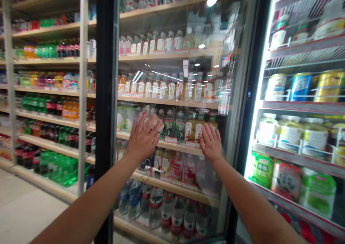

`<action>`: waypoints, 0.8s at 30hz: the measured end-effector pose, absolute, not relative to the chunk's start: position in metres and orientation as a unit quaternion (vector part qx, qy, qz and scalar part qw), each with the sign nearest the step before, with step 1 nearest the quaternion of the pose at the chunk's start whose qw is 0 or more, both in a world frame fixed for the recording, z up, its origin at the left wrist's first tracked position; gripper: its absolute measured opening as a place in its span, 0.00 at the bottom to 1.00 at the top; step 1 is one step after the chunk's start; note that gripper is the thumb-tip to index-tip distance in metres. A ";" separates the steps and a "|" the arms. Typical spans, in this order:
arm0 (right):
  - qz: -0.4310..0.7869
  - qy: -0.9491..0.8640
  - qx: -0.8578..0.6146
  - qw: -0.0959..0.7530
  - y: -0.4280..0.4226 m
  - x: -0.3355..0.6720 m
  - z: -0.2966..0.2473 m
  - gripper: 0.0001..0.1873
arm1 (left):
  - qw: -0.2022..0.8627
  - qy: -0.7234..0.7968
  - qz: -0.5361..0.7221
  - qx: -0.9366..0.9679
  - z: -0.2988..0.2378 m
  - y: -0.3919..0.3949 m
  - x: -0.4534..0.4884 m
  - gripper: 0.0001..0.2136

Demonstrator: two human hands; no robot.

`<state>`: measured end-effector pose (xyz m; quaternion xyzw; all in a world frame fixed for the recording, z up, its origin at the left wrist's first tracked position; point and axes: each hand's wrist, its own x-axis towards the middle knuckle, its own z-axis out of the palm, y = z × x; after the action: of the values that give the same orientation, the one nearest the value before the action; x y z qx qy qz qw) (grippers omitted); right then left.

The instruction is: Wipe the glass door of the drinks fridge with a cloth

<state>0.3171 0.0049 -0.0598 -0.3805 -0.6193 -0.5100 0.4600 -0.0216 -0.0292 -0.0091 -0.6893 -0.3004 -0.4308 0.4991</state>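
Observation:
A glass cooler door (pixel 105 75) with a black frame stands swung open in front of me. My left hand (pixel 144 138) is raised to the left part of the pane, fingers spread and palm towards the glass; a faint reflection shows beside its fingertips. Further right, my right hand (pixel 211 142) is held up flat to the same pane, its fingers extended. Both palms appear to touch the glass, and neither hand holds anything. Through the pane, green-labelled bottles (pixel 169 123) are visible on a shelf between the two hands.
To the right, the lit cooler (pixel 299 105) holds cans, jars and pouches on wire racks. Wooden shelves (pixel 48 114) with rows of drink bottles run along the left. Large water bottles (pixel 156 208) stand low behind the glass. Pale floor tiles (pixel 25 204) lie at lower left.

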 end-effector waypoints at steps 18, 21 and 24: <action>-0.315 -0.775 -0.265 0.479 -0.030 0.198 -0.052 0.38 | 0.282 -0.122 -0.532 -0.789 -0.032 -0.022 0.056 0.30; -0.370 -0.759 -0.295 0.447 -0.021 0.192 -0.049 0.36 | 0.333 -0.124 -0.489 -0.797 -0.020 -0.024 0.029 0.29; -0.433 -0.732 -0.276 0.449 -0.017 0.188 -0.041 0.27 | 0.425 -0.198 -0.486 -0.738 0.004 -0.022 -0.002 0.31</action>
<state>0.1876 -0.0171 -0.0413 -0.2760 -0.7317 -0.4327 0.4485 -0.0023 -0.0221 0.0040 -0.7375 -0.1984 -0.4857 0.4251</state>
